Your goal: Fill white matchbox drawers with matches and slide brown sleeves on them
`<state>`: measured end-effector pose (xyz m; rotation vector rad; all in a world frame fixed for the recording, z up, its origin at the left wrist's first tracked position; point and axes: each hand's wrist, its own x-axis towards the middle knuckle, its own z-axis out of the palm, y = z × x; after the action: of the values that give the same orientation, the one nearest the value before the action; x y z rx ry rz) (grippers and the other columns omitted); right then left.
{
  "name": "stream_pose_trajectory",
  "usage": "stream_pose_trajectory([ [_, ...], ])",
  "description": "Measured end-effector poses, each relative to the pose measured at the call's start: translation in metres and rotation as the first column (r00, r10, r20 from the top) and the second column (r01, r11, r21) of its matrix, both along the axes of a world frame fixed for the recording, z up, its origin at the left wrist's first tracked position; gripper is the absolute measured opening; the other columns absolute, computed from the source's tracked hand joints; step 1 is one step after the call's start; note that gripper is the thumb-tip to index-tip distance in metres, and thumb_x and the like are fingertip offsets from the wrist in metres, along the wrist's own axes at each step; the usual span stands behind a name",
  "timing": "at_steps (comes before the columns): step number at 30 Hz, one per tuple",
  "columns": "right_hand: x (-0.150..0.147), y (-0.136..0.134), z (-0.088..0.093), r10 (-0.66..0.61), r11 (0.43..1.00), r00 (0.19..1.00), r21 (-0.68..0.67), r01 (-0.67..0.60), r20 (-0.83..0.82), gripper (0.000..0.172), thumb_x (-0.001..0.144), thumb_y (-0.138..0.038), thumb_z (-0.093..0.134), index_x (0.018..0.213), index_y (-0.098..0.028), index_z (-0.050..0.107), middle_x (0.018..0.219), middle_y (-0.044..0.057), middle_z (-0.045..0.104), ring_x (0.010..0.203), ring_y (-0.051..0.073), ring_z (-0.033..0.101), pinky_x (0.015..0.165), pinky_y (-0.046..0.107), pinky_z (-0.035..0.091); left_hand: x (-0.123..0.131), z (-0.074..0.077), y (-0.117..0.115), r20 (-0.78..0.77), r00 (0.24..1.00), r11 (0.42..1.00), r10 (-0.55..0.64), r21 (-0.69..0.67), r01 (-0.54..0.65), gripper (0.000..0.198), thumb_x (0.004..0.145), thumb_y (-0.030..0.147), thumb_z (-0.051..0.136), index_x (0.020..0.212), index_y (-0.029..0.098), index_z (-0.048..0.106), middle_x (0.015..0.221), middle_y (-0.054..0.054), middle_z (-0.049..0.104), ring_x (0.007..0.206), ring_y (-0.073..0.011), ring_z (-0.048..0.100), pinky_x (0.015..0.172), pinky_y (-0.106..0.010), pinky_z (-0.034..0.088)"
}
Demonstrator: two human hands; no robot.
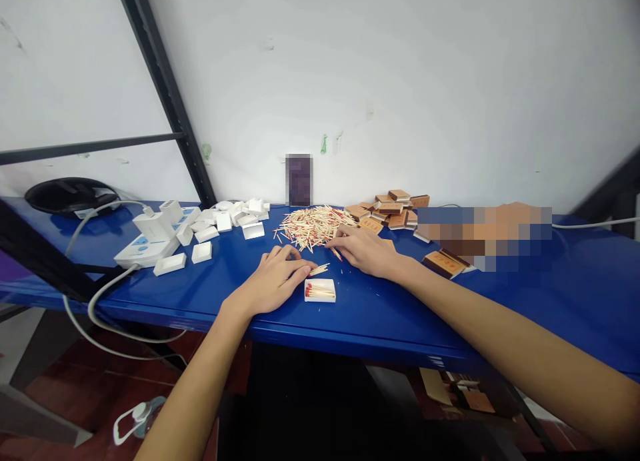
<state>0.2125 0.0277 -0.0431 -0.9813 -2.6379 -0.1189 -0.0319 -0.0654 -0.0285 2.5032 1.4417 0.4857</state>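
Note:
My left hand point(280, 278) rests on the blue table with thumb and fingers closed on several matches point(319, 270), whose pale ends stick out to the right. Just below them sits a white matchbox tray point(321, 298), partly filled with red-headed matches lying lengthwise. My right hand point(364, 249) is at the right front edge of a big loose pile of matches point(313, 224). Its fingers are pinched down around a match or two point(337, 253) with red heads; the exact number is hidden.
White matchbox trays point(235, 216) lie heaped at the left beside a power strip point(150, 248) with plugs and cables. Orange-brown matchbox sleeves point(393, 208) are stacked behind my right hand, and one matchbox point(444, 263) lies near my right forearm. A black shelf post point(167, 81) rises at left.

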Motion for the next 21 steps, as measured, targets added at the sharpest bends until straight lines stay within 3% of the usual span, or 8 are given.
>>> stream_pose_trajectory([
  [6,-0.007,0.001,0.005,0.057,0.996,0.998,0.067,-0.059,0.033,0.025,0.097,-0.018,0.049,0.099,-0.021,0.073,0.097,0.008,0.062,0.088,0.020,0.057,0.074,0.031,0.038,0.000,0.001,0.000,-0.008,1.000,1.000,0.000,-0.004,0.000,0.048,0.103,0.050,0.024,0.131,0.038,0.062,0.115,-0.006,0.052,0.110,-0.0260,0.046,0.103,-0.051,0.034],
  [21,-0.010,-0.015,0.007,0.054,0.996,0.987,0.061,-0.064,0.153,0.023,0.103,-0.028,0.037,0.103,-0.017,0.057,0.103,0.010,0.055,0.079,0.019,0.055,0.071,0.031,0.040,-0.002,0.000,0.001,-0.018,0.999,1.000,-0.030,-0.009,0.029,0.047,0.103,0.049,0.027,0.131,0.036,0.062,0.117,-0.007,0.051,0.111,-0.0263,0.045,0.102,-0.051,0.034],
])
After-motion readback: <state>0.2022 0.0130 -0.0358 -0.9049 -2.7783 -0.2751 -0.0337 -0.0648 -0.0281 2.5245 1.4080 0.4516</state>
